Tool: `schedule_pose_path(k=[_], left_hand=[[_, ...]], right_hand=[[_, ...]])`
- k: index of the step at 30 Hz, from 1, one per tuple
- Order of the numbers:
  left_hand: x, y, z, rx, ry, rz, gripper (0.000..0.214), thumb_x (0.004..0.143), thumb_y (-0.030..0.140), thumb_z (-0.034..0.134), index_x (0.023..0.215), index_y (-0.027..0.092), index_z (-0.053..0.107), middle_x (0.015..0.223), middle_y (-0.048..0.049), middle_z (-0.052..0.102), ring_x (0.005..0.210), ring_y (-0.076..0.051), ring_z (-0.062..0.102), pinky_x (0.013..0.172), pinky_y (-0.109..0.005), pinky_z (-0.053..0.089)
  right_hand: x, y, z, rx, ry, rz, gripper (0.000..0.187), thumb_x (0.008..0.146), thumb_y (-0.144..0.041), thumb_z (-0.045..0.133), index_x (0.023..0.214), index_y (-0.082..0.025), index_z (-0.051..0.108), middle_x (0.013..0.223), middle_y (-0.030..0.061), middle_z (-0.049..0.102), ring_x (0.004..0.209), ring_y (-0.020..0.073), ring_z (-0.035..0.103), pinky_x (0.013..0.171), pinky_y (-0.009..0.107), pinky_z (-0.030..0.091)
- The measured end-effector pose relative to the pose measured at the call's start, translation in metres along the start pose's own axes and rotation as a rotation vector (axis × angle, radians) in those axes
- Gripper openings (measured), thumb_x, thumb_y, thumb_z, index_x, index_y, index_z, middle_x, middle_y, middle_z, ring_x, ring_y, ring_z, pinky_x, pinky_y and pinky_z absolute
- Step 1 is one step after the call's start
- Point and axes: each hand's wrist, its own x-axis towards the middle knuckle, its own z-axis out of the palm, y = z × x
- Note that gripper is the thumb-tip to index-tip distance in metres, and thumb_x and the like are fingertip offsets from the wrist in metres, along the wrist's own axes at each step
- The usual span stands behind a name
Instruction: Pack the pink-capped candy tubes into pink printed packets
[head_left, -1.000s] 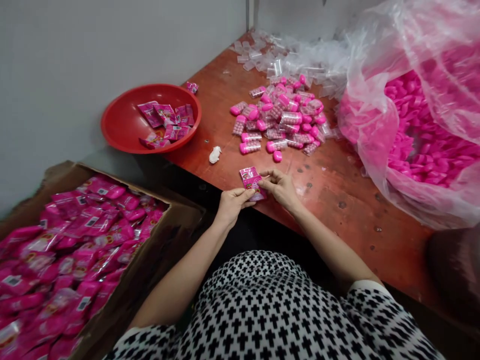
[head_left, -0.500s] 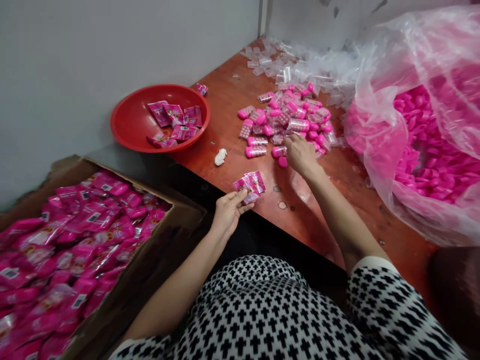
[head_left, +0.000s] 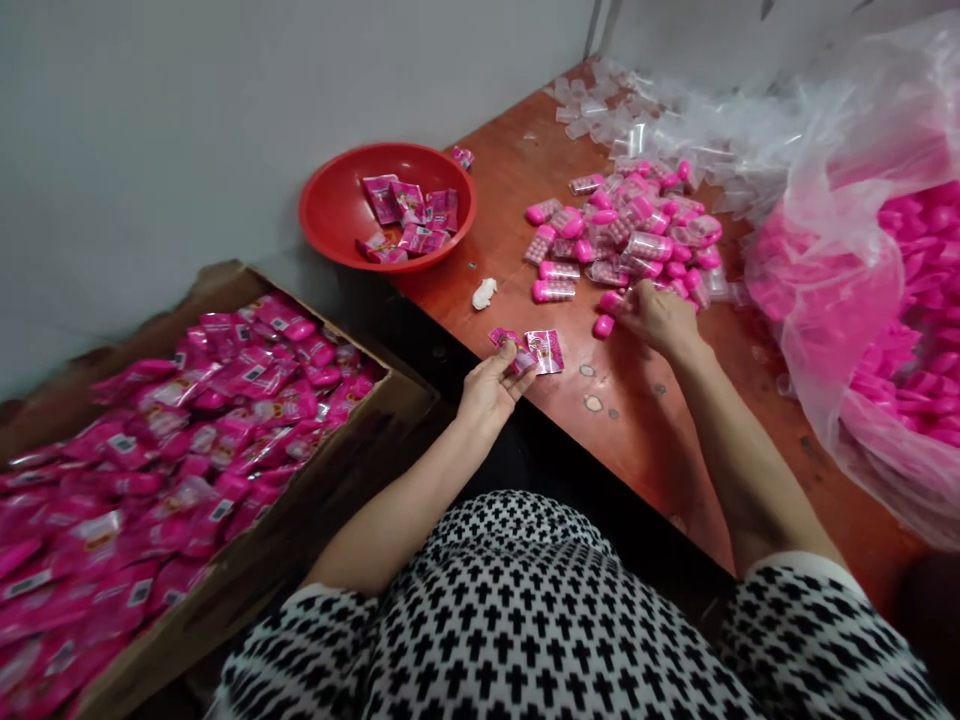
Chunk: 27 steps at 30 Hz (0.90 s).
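My left hand (head_left: 495, 382) is closed on a small pink printed pouch (head_left: 541, 351) at the near edge of the red-brown table (head_left: 637, 420). My right hand (head_left: 654, 315) reaches to the near side of a pile of clear capsules with pink caps (head_left: 626, 235). Its fingers curl over one capsule at the pile's edge, and a loose pink cap (head_left: 603, 326) lies just left of it. What the fingers grip is mostly hidden.
A red bowl (head_left: 337, 205) with several pink pouches sits at the table's far left by the grey wall. A cardboard box (head_left: 247, 570) full of pink pouches stands at my left. A large clear plastic bag of pink caps (head_left: 885, 290) fills the right; empty clear tubes (head_left: 615, 110) lie at the back.
My right hand let go of the pouch and went out to the capsule pile, where it now closes on a capsule. My left hand keeps the pouch. The view swung left.
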Motion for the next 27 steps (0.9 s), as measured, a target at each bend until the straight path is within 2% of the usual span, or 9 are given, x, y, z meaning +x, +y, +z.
schedule_pose_path(k=[2, 3, 6, 9, 11, 14, 22, 27], left_hand=[[0.0, -0.001, 0.002, -0.042, 0.015, -0.006, 0.024, 0.065, 0.026, 0.08, 0.077, 0.014, 0.063, 0.071, -0.0029, 0.068, 0.065, -0.014, 0.067, 0.066, -0.025, 0.056], [0.001, -0.001, 0.003, -0.062, 0.02, -0.009, 0.024, 0.066, 0.026, 0.079, 0.078, 0.014, 0.063, 0.071, -0.0029, 0.068, 0.067, -0.014, 0.068, 0.068, -0.026, 0.056], [0.001, -0.003, 0.005, -0.123, 0.022, -0.013, 0.022, 0.067, 0.025, 0.078, 0.078, 0.015, 0.062, 0.071, -0.0018, 0.067, 0.069, -0.016, 0.069, 0.072, -0.029, 0.057], [0.0, -0.008, 0.008, -0.159, -0.008, -0.017, 0.022, 0.068, 0.024, 0.078, 0.079, 0.015, 0.062, 0.072, -0.0017, 0.068, 0.068, -0.017, 0.069, 0.07, -0.028, 0.056], [-0.002, -0.012, 0.011, -0.175, -0.028, -0.015, 0.022, 0.068, 0.024, 0.078, 0.08, 0.014, 0.062, 0.072, -0.0015, 0.068, 0.067, -0.015, 0.068, 0.069, -0.026, 0.055], [-0.006, -0.018, 0.016, -0.183, -0.044, -0.012, 0.022, 0.068, 0.025, 0.078, 0.078, 0.014, 0.062, 0.071, -0.001, 0.068, 0.064, -0.012, 0.066, 0.068, -0.024, 0.054], [-0.011, -0.021, 0.017, -0.136, -0.105, 0.032, 0.023, 0.066, 0.025, 0.079, 0.075, 0.014, 0.06, 0.069, -0.0007, 0.066, 0.062, -0.011, 0.064, 0.065, -0.024, 0.052], [-0.013, -0.021, 0.018, -0.097, -0.119, 0.049, 0.026, 0.065, 0.027, 0.08, 0.074, 0.014, 0.06, 0.069, -0.0006, 0.066, 0.061, -0.011, 0.063, 0.066, -0.024, 0.051]], right_hand=[[-0.025, -0.011, -0.004, 0.239, 0.098, 0.016, 0.042, 0.082, -0.046, 0.055, 0.109, -0.015, 0.057, 0.088, 0.012, 0.067, 0.079, 0.025, 0.061, 0.067, 0.035, 0.044], [-0.041, -0.019, -0.005, 0.429, 0.115, -0.006, 0.042, 0.081, -0.045, 0.057, 0.111, -0.016, 0.057, 0.084, 0.0085, 0.067, 0.074, 0.022, 0.06, 0.064, 0.033, 0.045], [-0.095, -0.054, -0.001, 1.063, -0.026, 0.019, 0.036, 0.079, -0.045, 0.061, 0.105, -0.019, 0.06, 0.074, 0.0016, 0.064, 0.056, 0.0143, 0.057, 0.051, 0.028, 0.046], [-0.137, -0.087, 0.011, 1.37, -0.061, 0.168, 0.032, 0.075, -0.041, 0.068, 0.098, -0.022, 0.059, 0.08, -0.0001, 0.065, 0.055, 0.0114, 0.058, 0.046, 0.024, 0.047], [-0.15, -0.101, 0.019, 1.45, -0.066, 0.245, 0.032, 0.073, -0.039, 0.07, 0.097, -0.022, 0.057, 0.08, -0.0014, 0.064, 0.056, 0.0106, 0.06, 0.046, 0.023, 0.049], [-0.156, -0.111, 0.026, 1.498, -0.047, 0.281, 0.032, 0.074, -0.038, 0.07, 0.097, -0.021, 0.056, 0.08, -0.002, 0.063, 0.057, 0.0098, 0.061, 0.047, 0.022, 0.051], [-0.157, -0.116, 0.032, 1.51, 0.044, 0.296, 0.031, 0.073, -0.037, 0.07, 0.096, -0.021, 0.055, 0.085, -0.0011, 0.063, 0.058, 0.009, 0.062, 0.049, 0.023, 0.054], [-0.157, -0.117, 0.032, 1.498, 0.035, 0.287, 0.031, 0.073, -0.037, 0.07, 0.096, -0.021, 0.055, 0.082, -0.0013, 0.064, 0.058, 0.0097, 0.062, 0.05, 0.024, 0.055]])
